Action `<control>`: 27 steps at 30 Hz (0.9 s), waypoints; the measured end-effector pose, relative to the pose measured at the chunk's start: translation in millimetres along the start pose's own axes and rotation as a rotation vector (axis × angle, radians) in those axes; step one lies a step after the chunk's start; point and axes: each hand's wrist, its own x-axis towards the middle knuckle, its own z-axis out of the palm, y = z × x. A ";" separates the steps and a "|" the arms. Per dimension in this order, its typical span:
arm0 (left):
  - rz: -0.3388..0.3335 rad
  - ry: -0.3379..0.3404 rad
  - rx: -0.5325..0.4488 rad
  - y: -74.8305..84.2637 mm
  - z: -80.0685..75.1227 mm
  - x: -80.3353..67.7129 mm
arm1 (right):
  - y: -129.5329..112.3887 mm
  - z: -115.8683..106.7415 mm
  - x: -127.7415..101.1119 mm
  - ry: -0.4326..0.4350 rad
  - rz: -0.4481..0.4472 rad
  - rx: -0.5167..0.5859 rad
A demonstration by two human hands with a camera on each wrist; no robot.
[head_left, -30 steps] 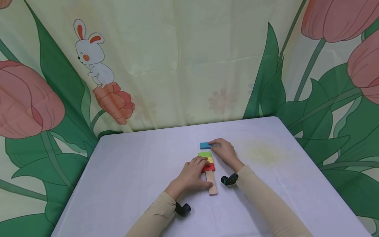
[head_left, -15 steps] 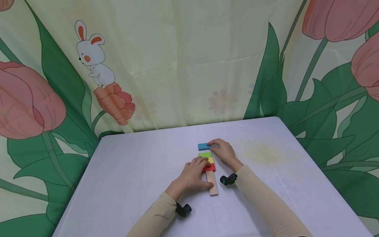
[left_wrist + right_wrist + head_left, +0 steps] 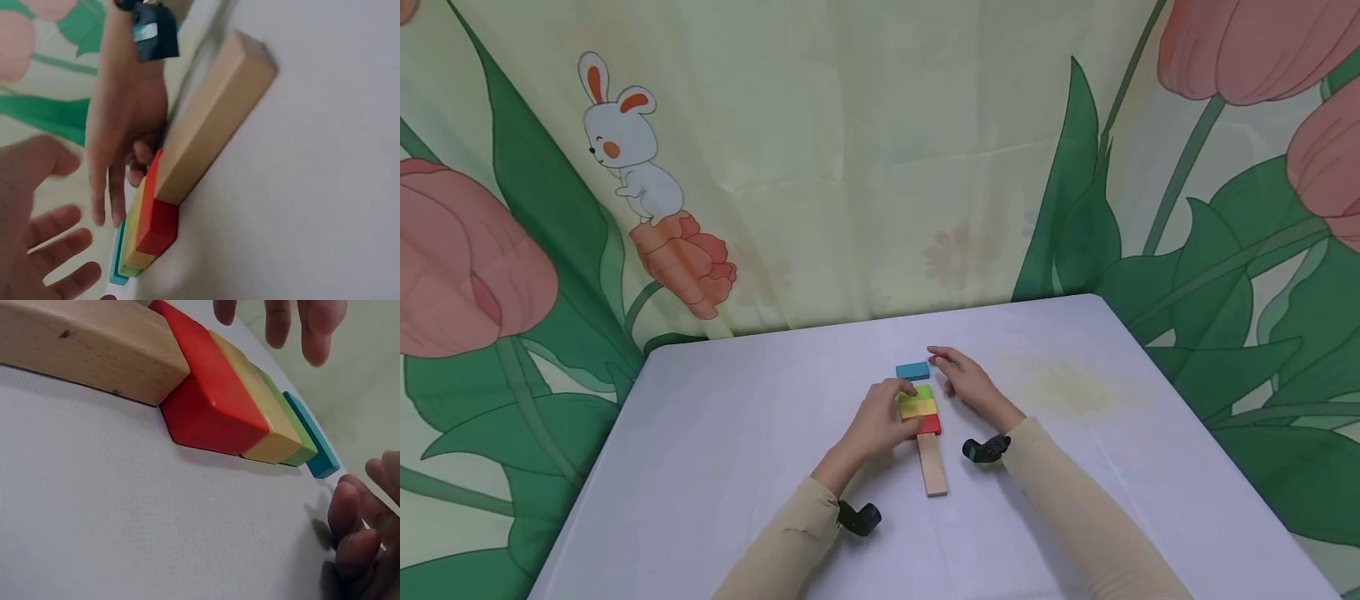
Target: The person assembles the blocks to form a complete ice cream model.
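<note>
Red [image 3: 929, 425], yellow [image 3: 917, 408] and green [image 3: 923, 391] wooden blocks lie side by side on the table. A long plain wooden block [image 3: 94, 347] meets the red one's near side. Just beyond the green one lies a blue block [image 3: 912, 371], across a small gap. My left hand [image 3: 872, 421] hovers over the left of the coloured row with fingers spread and nothing in its grasp, as the left wrist view shows. My right hand [image 3: 967, 379] is off the blue block's right end, fingers loosely bent and holding nothing.
A white cloth covers the table [image 3: 730, 433], with a faint yellowish patch [image 3: 1067, 383] on the right. Behind the back edge hangs a curtain [image 3: 850, 167] printed with tulips and a rabbit. A black camera [image 3: 859, 518] sits on the left wrist.
My right hand has let go of the blue block, which has shifted slightly left. My left hand has lifted off the plain block and moved away from me, uncovering the yellow block.
</note>
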 end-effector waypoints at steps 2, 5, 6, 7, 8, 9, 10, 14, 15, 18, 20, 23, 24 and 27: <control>-0.070 0.067 -0.153 -4.0 -2.2 6.5 | -0.2 -1.8 0.3 -0.005 0.019 0.048; -0.170 0.105 -0.312 -12.1 -2.5 16.0 | -0.5 -3.5 -1.1 -0.008 0.040 0.064; -0.199 0.103 -0.348 -14.7 -2.1 18.6 | -0.3 -4.0 -1.8 -0.011 0.046 0.064; -0.224 0.099 -0.374 -16.8 -1.8 20.6 | -0.2 -4.4 -2.5 -0.011 0.054 0.070; -0.243 0.095 -0.388 -19.4 -1.2 22.6 | 0.0 -4.6 -3.2 -0.012 0.058 0.079; -0.259 0.092 -0.394 -21.5 -0.9 24.4 | 0.1 -4.8 -3.6 -0.014 0.061 0.086; -0.273 0.089 -0.396 -23.0 -0.8 25.7 | 0.4 -5.1 -3.9 -0.017 0.068 0.095; -0.293 0.071 -0.386 -25.5 -2.1 29.6 | 1.3 -5.4 -4.4 -0.027 0.084 0.117; -0.292 0.065 -0.382 -25.4 -2.9 30.2 | 1.9 -5.3 -4.1 -0.030 0.084 0.113; -0.292 0.045 -0.386 -24.4 -4.7 30.6 | 2.4 -5.1 -3.9 -0.039 0.089 0.112; -0.296 0.041 -0.384 -24.2 -5.2 30.5 | 1.7 -4.7 -3.8 -0.042 0.092 0.108; -0.297 0.041 -0.378 -24.8 -5.1 30.4 | -0.4 -4.4 -4.4 -0.048 0.094 0.098; -0.296 0.041 -0.372 -24.9 -4.8 30.2 | -1.1 -4.5 -4.7 -0.046 0.096 0.097; -0.291 0.042 -0.357 -24.8 -4.1 29.6 | -1.3 -4.7 -5.1 -0.045 0.094 0.090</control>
